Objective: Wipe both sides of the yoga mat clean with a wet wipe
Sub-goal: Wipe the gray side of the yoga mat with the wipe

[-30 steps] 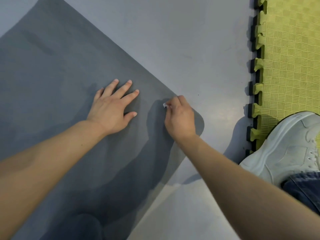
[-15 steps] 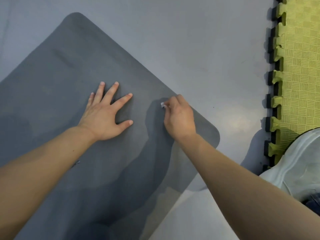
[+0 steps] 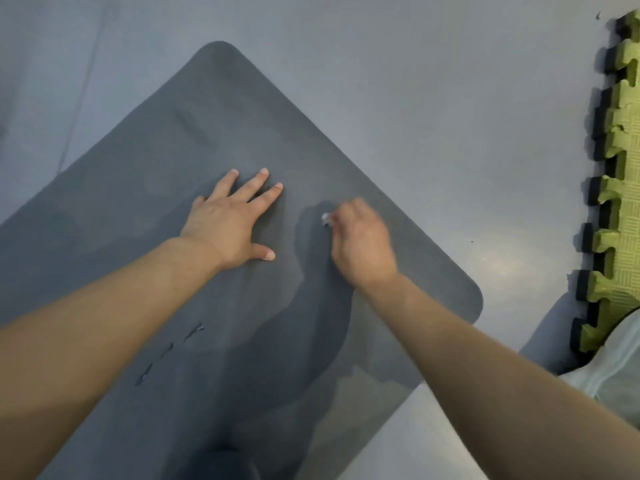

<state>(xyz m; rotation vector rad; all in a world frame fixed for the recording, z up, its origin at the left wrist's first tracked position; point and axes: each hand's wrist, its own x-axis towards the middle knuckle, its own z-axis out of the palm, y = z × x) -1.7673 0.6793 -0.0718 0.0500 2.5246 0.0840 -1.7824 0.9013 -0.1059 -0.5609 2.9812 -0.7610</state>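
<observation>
Here we see a grey floor [image 3: 415,81] with green interlocking foam tiles [image 3: 620,209] along the right edge and a pale shoe [image 3: 609,382] at the lower right, just beside them. Nothing lies on the dark grey yoga mat [image 3: 180,161] except our 2 hands. It lies flat and diagonal on the floor, its rounded corners pointing up and right, with darker damp patches and a few small scuffs. Our left hand [image 3: 230,225] presses flat, fingers spread wide. Our right hand [image 3: 362,242], blurred, curls around a small white wet wipe [image 3: 325,219] against the mat. Bare floor surrounds the mat's upper edges
</observation>
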